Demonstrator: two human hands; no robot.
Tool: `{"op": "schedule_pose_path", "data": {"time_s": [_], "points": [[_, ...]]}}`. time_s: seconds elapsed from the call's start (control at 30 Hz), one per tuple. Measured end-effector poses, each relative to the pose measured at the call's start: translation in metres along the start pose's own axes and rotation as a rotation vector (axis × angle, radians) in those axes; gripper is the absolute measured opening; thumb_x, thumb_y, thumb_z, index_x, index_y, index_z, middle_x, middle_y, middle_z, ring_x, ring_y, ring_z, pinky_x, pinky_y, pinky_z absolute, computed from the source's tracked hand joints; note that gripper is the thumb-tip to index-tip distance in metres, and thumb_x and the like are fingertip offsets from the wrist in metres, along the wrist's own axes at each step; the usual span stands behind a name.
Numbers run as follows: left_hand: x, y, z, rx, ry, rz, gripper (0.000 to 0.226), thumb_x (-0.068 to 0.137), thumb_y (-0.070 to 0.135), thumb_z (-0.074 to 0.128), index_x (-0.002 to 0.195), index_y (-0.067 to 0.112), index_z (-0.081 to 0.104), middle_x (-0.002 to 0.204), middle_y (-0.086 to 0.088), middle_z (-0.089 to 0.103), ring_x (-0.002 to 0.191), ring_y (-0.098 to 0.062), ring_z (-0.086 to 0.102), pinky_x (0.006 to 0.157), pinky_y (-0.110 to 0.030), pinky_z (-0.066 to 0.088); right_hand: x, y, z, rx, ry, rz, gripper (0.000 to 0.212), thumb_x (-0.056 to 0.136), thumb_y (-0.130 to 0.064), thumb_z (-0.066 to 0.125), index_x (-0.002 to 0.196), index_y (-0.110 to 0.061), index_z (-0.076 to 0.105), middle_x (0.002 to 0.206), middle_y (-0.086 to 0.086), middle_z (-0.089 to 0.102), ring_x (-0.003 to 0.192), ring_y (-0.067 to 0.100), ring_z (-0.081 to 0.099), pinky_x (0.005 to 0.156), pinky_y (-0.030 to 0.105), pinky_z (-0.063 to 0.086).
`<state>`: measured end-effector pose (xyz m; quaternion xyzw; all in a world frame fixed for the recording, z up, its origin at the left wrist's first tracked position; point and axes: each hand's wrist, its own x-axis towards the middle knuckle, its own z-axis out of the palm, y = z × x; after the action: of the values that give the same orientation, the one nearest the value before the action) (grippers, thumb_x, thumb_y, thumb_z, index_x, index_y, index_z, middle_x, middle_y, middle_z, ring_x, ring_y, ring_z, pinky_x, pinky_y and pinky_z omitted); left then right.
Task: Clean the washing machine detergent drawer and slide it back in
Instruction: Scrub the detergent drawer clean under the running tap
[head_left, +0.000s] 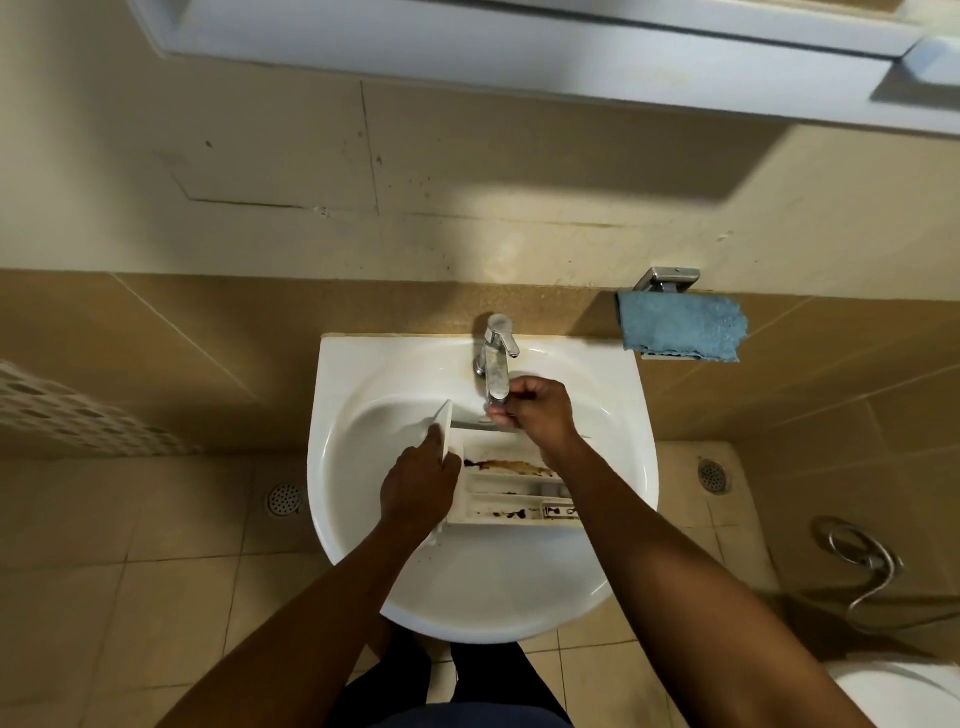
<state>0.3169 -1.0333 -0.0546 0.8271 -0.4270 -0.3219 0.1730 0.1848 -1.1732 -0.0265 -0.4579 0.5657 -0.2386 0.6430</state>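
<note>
While lying across the sink under the tap, shows brown residue in detergent drawer: washing step, barely begun by the look. Grips drawer's front panel with left hand fingers curled. Pinches tap spout end with right hand fingers. Next probably needs water running, then scrubbing.

drawer in sink below tap, left hand at its left end, right hand at spout, cloth on wall right.
</note>
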Motion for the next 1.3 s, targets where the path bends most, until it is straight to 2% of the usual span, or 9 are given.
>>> {"op": "schedule_pose_path", "data": {"time_s": [0.13,0.4,0.53,0.67,0.83,0.97,1.03,1.17,1.3], "points": [[0.001,-0.003,0.002,-0.005,-0.001,-0.004,0.058,0.105,0.042,0.041,0.160,0.023,0.033,0.117,-0.014,0.070,0.106,-0.031,0.067,0.090,-0.045,0.057,0.006,0.005,0.009,0.278,-0.079,0.112,0.021,0.089,0.011,0.067,0.110,0.013,0.070,0.104,0.029,0.074,0.099,0.040,0.074,0.091,0.045,0.061],[0.002,-0.004,0.002,-0.002,0.004,0.003,0.058,0.104,0.042,0.043,0.159,0.026,0.032,0.115,-0.014,0.070,0.104,-0.032,0.067,0.087,-0.043,0.056,0.009,0.013,-0.002,0.449,-0.199,0.179,0.026,0.089,0.008,0.062,0.112,0.017,0.066,0.116,0.037,0.067,0.106,0.042,0.071,0.085,0.039,0.063],[0.002,-0.003,0.003,0.001,0.006,0.004,0.057,0.104,0.042,0.041,0.159,0.027,0.033,0.112,-0.015,0.070,0.103,-0.033,0.066,0.085,-0.043,0.056,-0.002,0.019,-0.010,-0.003,-0.276,0.136,0.022,0.087,-0.001,0.074,0.106,0.010,0.073,0.102,0.029,0.074,0.097,0.044,0.073,0.088,0.049,0.062],[0.002,-0.002,0.002,0.007,0.005,-0.004,0.056,0.105,0.040,0.043,0.158,0.024,0.033,0.116,-0.017,0.069,0.107,-0.034,0.065,0.088,-0.043,0.054,-0.015,0.050,0.011,-0.785,-0.386,-0.328,0.018,0.089,-0.001,0.066,0.100,-0.005,0.080,0.100,0.010,0.079,0.094,0.025,0.073,0.092,0.038,0.056],[0.001,-0.001,0.001,-0.002,0.010,-0.014,0.057,0.105,0.039,0.043,0.159,0.022,0.034,0.119,-0.018,0.069,0.110,-0.035,0.065,0.092,-0.043,0.053,-0.020,0.048,-0.022,-1.058,-0.441,-0.276,0.029,0.101,-0.013,0.052,0.119,-0.013,0.076,0.129,0.003,0.071,0.120,0.024,0.062,0.106,0.038,0.046],[0.001,-0.001,0.001,-0.009,0.006,-0.016,0.057,0.105,0.039,0.043,0.158,0.022,0.034,0.118,-0.018,0.069,0.110,-0.036,0.065,0.092,-0.043,0.053,-0.026,0.043,-0.022,-0.962,-0.363,-0.314,0.029,0.100,-0.018,0.053,0.116,-0.011,0.076,0.120,0.008,0.075,0.114,0.027,0.067,0.102,0.040,0.050],[0.001,-0.002,0.001,-0.010,0.006,-0.019,0.057,0.104,0.039,0.044,0.158,0.022,0.034,0.120,-0.018,0.068,0.111,-0.036,0.064,0.093,-0.044,0.053,-0.034,0.043,-0.006,-0.927,-0.429,-0.321,0.033,0.098,-0.016,0.054,0.123,-0.008,0.073,0.126,0.011,0.072,0.116,0.025,0.066,0.105,0.032,0.048],[0.000,-0.001,-0.002,-0.009,0.003,-0.005,0.058,0.105,0.039,0.044,0.158,0.021,0.034,0.120,-0.018,0.069,0.111,-0.035,0.065,0.093,-0.045,0.054,-0.046,0.051,-0.014,-1.033,-0.479,-0.252,0.049,0.096,-0.035,0.046,0.141,-0.024,0.063,0.133,0.003,0.069,0.112,0.022,0.069,0.098,0.032,0.052],[-0.001,0.001,-0.002,-0.005,0.006,-0.017,0.056,0.106,0.039,0.043,0.159,0.021,0.034,0.117,-0.016,0.070,0.107,-0.033,0.067,0.090,-0.043,0.055,-0.034,0.042,-0.054,-1.373,-0.409,-0.242,0.034,0.101,-0.033,0.047,0.107,-0.018,0.078,0.110,0.005,0.076,0.105,0.026,0.068,0.090,0.036,0.053]]}}
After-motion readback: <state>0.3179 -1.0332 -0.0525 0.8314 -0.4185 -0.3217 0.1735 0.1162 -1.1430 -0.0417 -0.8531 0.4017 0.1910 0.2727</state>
